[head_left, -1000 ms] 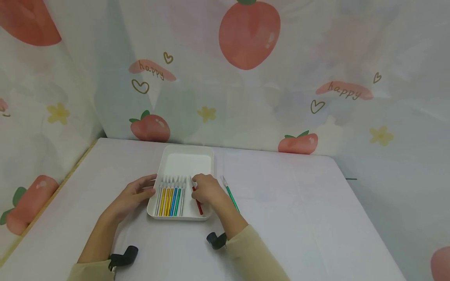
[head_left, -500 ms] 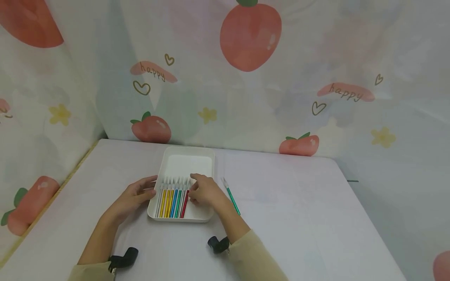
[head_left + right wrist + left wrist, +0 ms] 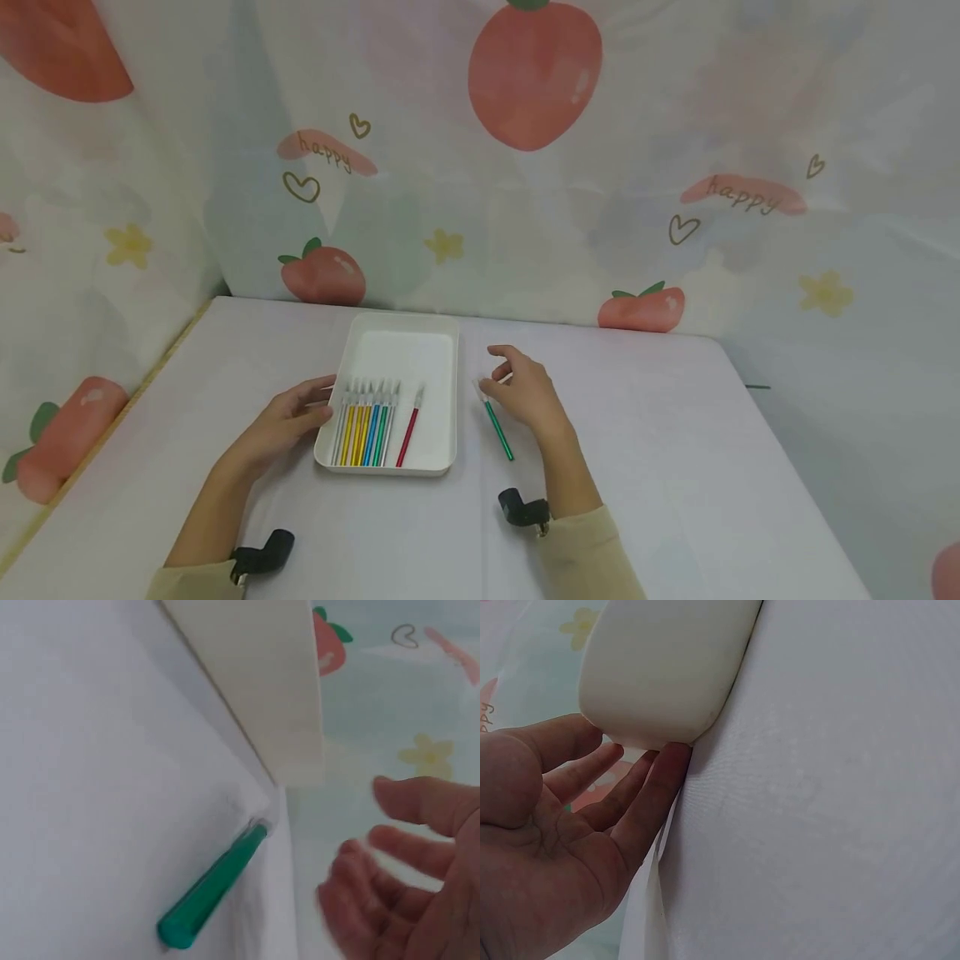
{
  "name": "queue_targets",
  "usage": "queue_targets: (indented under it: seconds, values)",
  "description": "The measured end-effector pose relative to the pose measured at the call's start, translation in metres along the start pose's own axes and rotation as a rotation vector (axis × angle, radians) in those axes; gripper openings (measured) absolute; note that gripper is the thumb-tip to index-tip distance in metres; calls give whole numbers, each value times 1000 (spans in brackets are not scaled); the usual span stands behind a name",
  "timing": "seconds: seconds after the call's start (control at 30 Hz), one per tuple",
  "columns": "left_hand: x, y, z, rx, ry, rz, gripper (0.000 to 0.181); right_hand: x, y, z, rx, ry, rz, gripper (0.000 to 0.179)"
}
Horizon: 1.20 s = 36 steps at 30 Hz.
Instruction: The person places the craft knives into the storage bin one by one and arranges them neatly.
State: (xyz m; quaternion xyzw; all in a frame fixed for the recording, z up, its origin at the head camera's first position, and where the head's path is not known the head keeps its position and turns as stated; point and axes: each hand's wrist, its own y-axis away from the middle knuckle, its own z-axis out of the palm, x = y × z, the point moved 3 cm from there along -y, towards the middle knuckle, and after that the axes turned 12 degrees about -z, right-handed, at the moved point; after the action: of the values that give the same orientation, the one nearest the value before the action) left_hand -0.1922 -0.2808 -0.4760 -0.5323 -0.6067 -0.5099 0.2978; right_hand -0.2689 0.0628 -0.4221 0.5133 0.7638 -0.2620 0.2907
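My left hand (image 3: 281, 421) rests with its fingertips against the left side of a white tray (image 3: 427, 333), the fingers fairly straight in the left wrist view. Inside the tray lies a row of several slim pen-like tools (image 3: 363, 429) with silver, yellow, blue and green handles and clear pointed tips. A red-handled one (image 3: 407, 435) lies slightly tilted to their right, apart from the row. My right hand (image 3: 528, 396) hovers beside a green-handled one (image 3: 498, 429) on the table, thumb near its clear tip; in the right wrist view its loosely bent fingers hold nothing.
The table (image 3: 637, 433) has a white cloth. A printed curtain (image 3: 525, 217) with fruit and flowers stands behind it and along the left. A black wrist camera (image 3: 264, 552) is worn on each forearm. The tray's far half shows bare white floor.
My right hand set the red-handled tool beside the row, let it go, then moved right out of the tray to the green-handled one. The left hand has stayed at the tray.
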Motion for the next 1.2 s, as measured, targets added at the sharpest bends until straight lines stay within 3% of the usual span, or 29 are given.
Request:
queue_targets:
  seconds: [0.13, 0.27, 0.63, 0.93, 1.2]
  values:
    - [0, 1, -1, -1, 2, 3, 61, 12, 1, 3, -99, 92, 95, 57]
    - [-1, 1, 0, 10, -12, 3, 61, 18, 0, 9, -150, 117, 118, 55]
    - [-2, 4, 0, 16, -19, 7, 59, 26, 2, 19, -160, 125, 122, 53]
    - [-2, 5, 1, 8, -4, 13, 60, 28, 3, 15, -142, 117, 91, 45]
    - [3, 4, 1, 4, -5, 21, 60, 19, 0, 6, -73, -4, 35, 43]
